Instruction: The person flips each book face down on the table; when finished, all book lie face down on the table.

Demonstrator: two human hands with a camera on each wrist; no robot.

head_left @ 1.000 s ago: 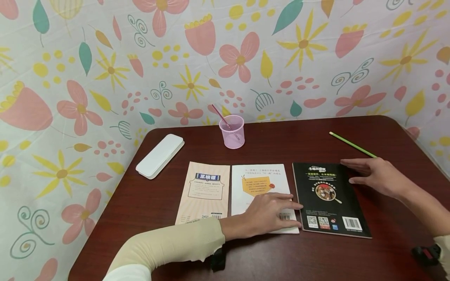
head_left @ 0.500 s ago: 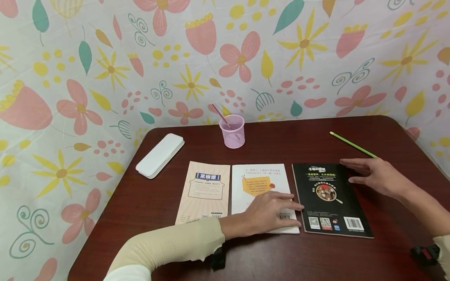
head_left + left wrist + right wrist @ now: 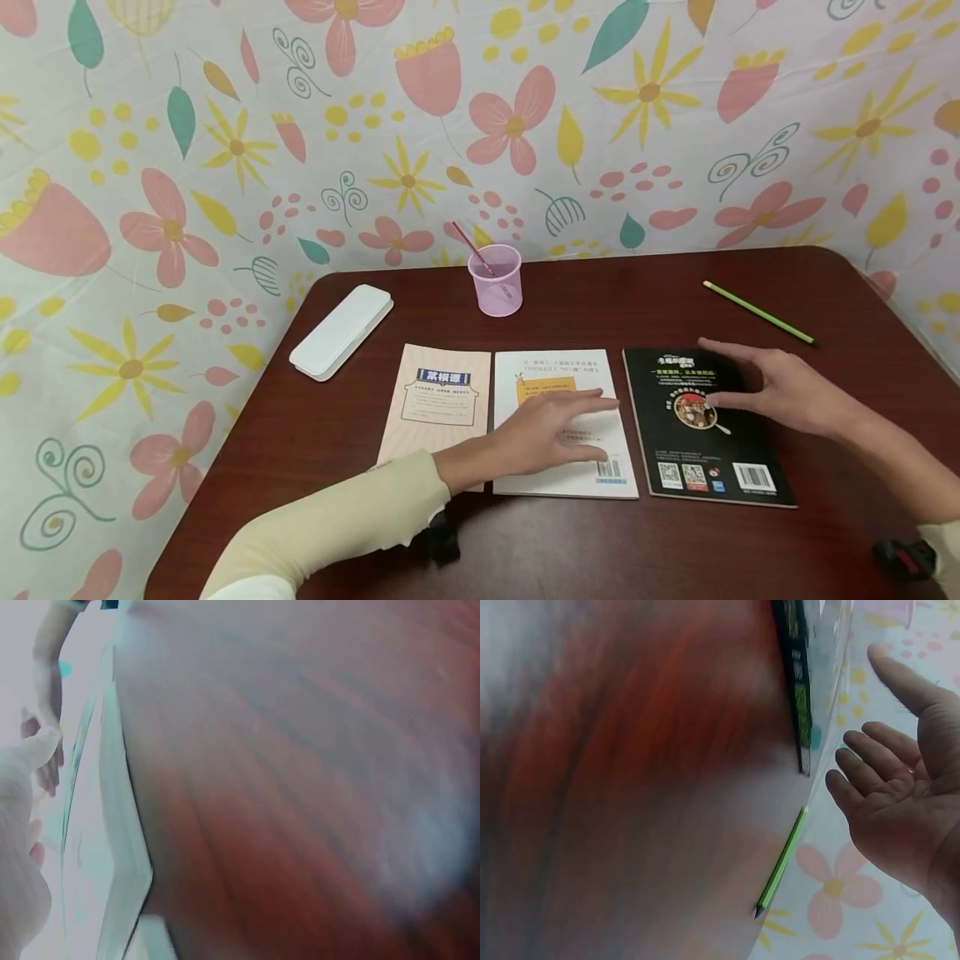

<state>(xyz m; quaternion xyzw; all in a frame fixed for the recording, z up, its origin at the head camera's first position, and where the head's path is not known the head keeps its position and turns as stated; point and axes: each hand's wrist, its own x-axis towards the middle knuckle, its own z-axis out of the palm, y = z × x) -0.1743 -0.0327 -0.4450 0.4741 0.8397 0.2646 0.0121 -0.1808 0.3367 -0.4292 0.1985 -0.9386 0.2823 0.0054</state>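
Observation:
Three books lie side by side on the dark table in the head view. My left hand is over the white book, the middle one, its fingers extended and spread. At the far right, the black book lies under my right hand, whose thumb and fingers stand apart over its upper right part. In the right wrist view that hand's palm shows nothing held. The beige book is on the left, its lower part covered by my left forearm.
Behind the books stands a pink pen cup with a red pencil in it. A white case lies back left. The green pencil lies back right, beyond my right hand. A flowered cloth hangs behind the table.
My left hand has shifted up and left from the white book's right edge, uncovering its barcode. My right hand has moved left over the black book. The books stay nearly in place.

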